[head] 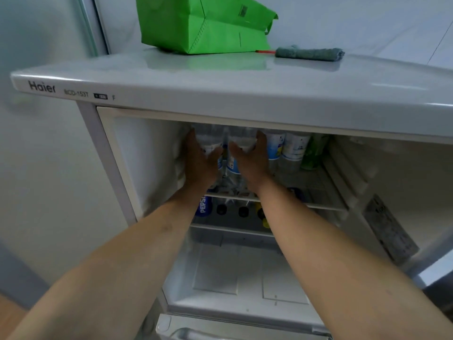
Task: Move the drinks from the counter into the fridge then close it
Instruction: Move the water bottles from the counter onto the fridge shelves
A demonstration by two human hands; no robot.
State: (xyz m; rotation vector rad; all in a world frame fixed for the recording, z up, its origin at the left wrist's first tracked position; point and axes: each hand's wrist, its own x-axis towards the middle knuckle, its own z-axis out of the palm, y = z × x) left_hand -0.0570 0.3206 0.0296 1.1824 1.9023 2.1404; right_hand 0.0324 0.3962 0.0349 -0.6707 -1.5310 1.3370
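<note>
on the top shelf: both hands reach into the open fridge (245,99); left hand (199,163) and right hand (252,160) each curl round a clear water bottle (210,138), side by side.
right of those bottles: white-labelled bottles (294,146) and a green bottle (312,153).
shelf below: pepsi can (204,204) and dark-capped bottles (221,209).
fridge top: green bag (203,25), grey-green cloth (310,54).
behind fridge: pale wall.

Light: soft, even, cool daylight tone, no hard shadows
Glare: pale sheen on the fridge top (220,77)
Blur: bottles (289,146) inside smeared, forearms soft
Distortion: wide-angle bowing at edges
</note>
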